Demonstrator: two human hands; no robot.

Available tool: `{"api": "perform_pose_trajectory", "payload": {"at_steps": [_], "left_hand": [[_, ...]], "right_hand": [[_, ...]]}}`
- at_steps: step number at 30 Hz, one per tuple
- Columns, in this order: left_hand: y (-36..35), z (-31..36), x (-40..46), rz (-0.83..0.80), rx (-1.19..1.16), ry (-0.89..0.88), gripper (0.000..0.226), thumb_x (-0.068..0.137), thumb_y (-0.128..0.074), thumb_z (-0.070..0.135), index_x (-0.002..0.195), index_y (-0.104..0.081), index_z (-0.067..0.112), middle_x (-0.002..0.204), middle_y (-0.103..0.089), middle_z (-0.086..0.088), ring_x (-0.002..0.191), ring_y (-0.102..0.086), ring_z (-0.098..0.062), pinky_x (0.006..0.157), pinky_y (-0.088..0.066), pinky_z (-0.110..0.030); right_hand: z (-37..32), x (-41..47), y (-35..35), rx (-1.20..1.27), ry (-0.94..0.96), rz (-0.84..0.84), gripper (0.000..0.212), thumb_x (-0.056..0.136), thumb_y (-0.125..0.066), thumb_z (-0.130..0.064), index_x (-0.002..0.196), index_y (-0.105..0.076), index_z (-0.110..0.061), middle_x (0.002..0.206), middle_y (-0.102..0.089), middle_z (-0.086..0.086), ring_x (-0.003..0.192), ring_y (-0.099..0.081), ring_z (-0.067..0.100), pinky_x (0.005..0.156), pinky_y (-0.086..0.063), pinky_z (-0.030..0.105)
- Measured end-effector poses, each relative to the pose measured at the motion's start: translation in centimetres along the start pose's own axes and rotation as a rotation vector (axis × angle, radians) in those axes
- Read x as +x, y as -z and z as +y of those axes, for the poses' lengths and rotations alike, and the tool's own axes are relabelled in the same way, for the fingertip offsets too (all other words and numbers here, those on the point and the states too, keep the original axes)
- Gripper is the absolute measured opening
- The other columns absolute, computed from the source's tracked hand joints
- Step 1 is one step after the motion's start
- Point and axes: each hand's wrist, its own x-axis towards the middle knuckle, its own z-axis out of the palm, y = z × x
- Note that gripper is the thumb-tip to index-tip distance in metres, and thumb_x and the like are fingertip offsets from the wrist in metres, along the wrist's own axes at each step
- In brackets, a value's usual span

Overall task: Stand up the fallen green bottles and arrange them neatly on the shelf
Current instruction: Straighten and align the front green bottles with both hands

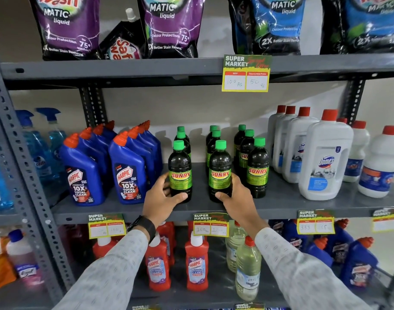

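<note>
The green bottles stand upright in three short rows on the grey shelf, between the blue bottles and the white bottles. The left hand wraps around the front left green bottle. The right hand wraps around the front middle green bottle.
</note>
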Motion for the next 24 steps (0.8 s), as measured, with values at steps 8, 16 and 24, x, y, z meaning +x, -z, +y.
{"api": "perform_pose_trajectory", "payload": {"at_steps": [8,16,24], "left_hand": [[-0.2,0.6,-1.2,0.118,-0.096,-0.003,0.09,0.079,-0.085,0.026,0.155,-0.036,0.026,0.135,-0.057,0.009,0.116,-0.061,-0.003,0.092,-0.049,-0.015],[-5.1,4.3,-5.4,0.374,0.023,-0.27,0.021,0.093,-0.066,0.016,0.114,-0.07,0.018,0.101,-0.073,0.001,0.089,-0.068,-0.008,0.077,-0.058,-0.027],[-11.3,5.6,-3.2,-0.003,0.189,0.023,0.111,0.085,-0.074,0.039,0.162,0.004,0.019,0.162,-0.039,-0.004,0.146,-0.04,-0.024,0.118,-0.036,-0.045]], "right_hand": [[0.4,-0.1,0.4,-0.002,0.039,-0.041,0.085,0.091,-0.077,-0.025,0.16,-0.028,-0.025,0.146,-0.057,-0.003,0.132,-0.053,0.013,0.114,-0.043,0.04],[2.7,-0.9,5.1,-0.034,0.079,0.358,0.047,0.094,-0.073,-0.013,0.138,-0.057,-0.021,0.114,-0.064,-0.003,0.09,-0.065,0.007,0.088,-0.058,0.039],[5.2,2.3,7.7,-0.037,-0.177,0.207,0.101,0.069,-0.094,-0.041,0.149,-0.04,-0.012,0.146,-0.056,0.01,0.135,-0.053,0.03,0.108,-0.046,0.048]]}}
